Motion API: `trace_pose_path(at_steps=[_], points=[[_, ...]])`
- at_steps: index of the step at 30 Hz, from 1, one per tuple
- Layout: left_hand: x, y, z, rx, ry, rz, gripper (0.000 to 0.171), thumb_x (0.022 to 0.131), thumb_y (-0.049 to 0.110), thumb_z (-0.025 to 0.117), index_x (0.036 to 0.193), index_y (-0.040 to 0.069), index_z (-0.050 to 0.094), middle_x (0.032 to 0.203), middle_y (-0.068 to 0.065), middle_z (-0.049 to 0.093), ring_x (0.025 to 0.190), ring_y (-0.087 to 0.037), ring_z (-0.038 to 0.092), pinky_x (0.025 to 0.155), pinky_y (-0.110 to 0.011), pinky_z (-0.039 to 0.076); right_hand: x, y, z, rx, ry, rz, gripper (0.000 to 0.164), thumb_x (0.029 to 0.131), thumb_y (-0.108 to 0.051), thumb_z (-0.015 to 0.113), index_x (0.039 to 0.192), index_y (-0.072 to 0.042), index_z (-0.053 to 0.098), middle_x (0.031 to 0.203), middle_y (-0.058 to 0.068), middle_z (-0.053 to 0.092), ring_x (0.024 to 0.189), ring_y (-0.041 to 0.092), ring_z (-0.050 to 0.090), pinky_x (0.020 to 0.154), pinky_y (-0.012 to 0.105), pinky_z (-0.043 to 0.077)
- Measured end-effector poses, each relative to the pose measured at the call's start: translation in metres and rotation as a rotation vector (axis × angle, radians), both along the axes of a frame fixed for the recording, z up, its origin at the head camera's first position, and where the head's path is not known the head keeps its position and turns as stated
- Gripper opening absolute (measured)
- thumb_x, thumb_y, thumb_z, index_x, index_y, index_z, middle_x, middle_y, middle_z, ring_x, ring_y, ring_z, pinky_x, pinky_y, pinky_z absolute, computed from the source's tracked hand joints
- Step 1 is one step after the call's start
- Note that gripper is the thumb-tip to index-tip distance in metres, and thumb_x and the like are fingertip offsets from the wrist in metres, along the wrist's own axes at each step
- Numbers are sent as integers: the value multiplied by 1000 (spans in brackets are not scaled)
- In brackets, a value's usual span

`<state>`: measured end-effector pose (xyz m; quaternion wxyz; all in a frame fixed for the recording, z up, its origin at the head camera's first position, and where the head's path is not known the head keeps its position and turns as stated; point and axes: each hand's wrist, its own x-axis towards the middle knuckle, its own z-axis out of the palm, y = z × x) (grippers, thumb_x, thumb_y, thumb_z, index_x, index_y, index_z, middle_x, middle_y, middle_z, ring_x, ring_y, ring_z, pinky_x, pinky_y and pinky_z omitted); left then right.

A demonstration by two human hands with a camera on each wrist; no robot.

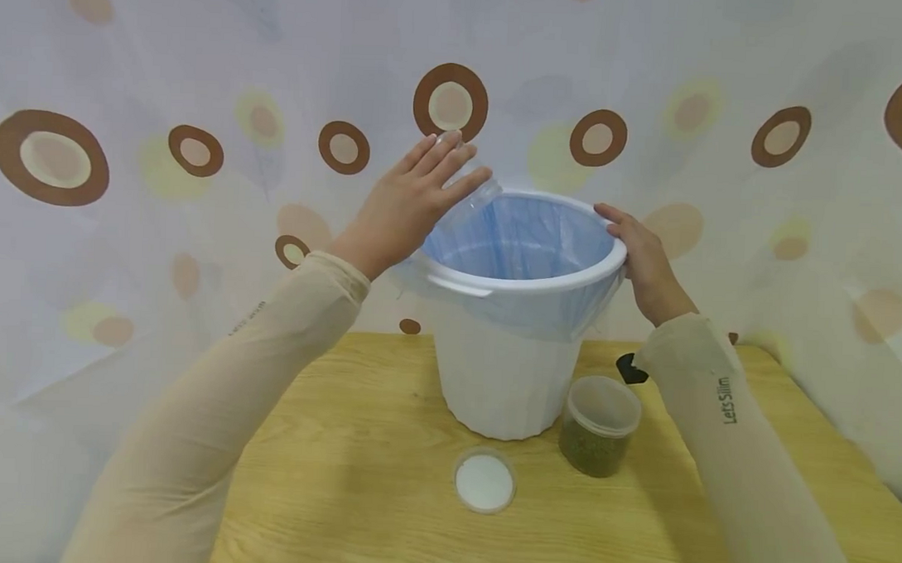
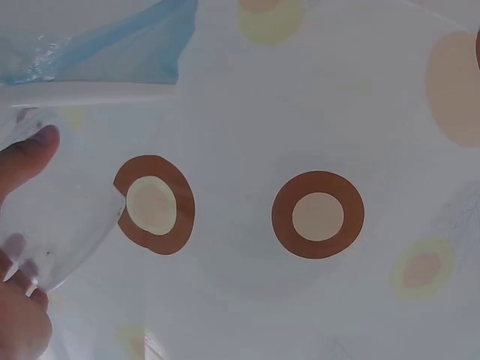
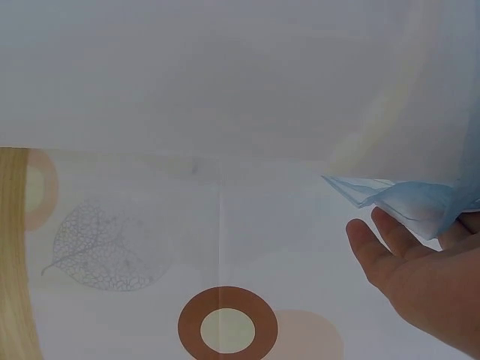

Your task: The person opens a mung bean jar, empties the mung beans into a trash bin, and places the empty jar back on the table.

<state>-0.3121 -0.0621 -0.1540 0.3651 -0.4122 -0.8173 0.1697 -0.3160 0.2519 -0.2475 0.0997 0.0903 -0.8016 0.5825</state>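
Observation:
A white trash bin (image 1: 504, 358) lined with a blue bag (image 1: 527, 234) stands upright on the table. My left hand (image 1: 417, 193) grips a clear plastic container (image 1: 484, 196), tilted at the left side of the bin's mouth. Its transparent wall (image 2: 71, 206) shows between thumb and fingers in the left wrist view; no contents show in it. At the right side of the rim, my right hand (image 1: 646, 259) holds the bin. In the right wrist view its fingers (image 3: 394, 236) lie outside the bin, by a loose fold of the liner (image 3: 420, 202).
A lidded clear tub (image 1: 601, 427) with dark green contents stands close to the bin's right base. In front lies a round white lid or dish (image 1: 485, 481). A small black object (image 1: 631, 369) lies near the right forearm. Behind the wooden table (image 1: 339, 493) hangs a patterned sheet (image 1: 198, 256).

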Motion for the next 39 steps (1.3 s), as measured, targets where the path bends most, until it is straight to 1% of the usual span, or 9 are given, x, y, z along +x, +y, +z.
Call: trace_pose_path(at_steps=[4,7,11,14,20,25,28,34,39], points=[[0,1,-4,26,13,-14,61,89,-13,51,144,13,43,149,-15,38,143,-30,23,118,-36,6,0,1,-3,1,4,1,53,102,-39,24,152,-21,29,157,4,25,140,33,26,110,58,21],[0,1,-5,42,4,-8,61,89,-8,57,144,13,42,149,-14,37,143,-30,23,118,-35,6,0,2,-4,0,-3,-2,53,102,-39,24,152,-22,29,157,5,26,140,33,27,110,59,21],[-1,-1,-7,93,-45,-12,71,83,2,71,145,13,40,150,-14,36,143,-30,22,118,-35,5,-1,2,-4,-1,-12,-12,53,102,-39,23,152,-23,29,157,4,26,139,33,28,110,58,23],[-3,-4,-8,143,-84,-28,79,78,8,79,145,13,39,149,-14,37,143,-30,22,118,-34,5,0,1,-3,-3,-8,-19,52,102,-37,24,152,-21,31,157,4,26,140,32,28,110,57,23],[-4,-9,-10,204,-131,-64,84,74,14,84,145,13,40,148,-13,38,143,-30,24,118,-34,6,2,1,-3,8,9,-7,52,102,-35,23,152,-20,30,157,5,26,141,33,26,110,58,22],[-7,-11,-11,269,-139,-124,84,71,15,86,143,13,42,145,-13,42,141,-30,28,117,-36,11,3,2,-2,14,14,-11,52,103,-37,23,152,-20,30,157,5,26,141,33,26,110,58,22],[-8,-12,-13,308,-127,-171,85,69,16,88,141,12,44,143,-13,44,140,-30,30,117,-36,13,3,2,-1,14,14,-12,52,103,-38,24,152,-21,30,157,4,27,140,32,27,110,57,23],[-7,-14,-18,373,-97,-273,86,64,12,90,138,9,47,139,-14,47,136,-30,35,116,-36,18,3,2,0,11,14,-15,51,102,-36,25,151,-21,32,156,4,28,140,31,28,110,56,24],[-10,-14,-24,429,-75,-325,86,63,11,90,137,7,47,138,-14,48,136,-29,36,115,-34,21,3,2,0,4,6,-21,51,102,-34,26,151,-22,33,156,3,28,141,29,27,111,54,23]])
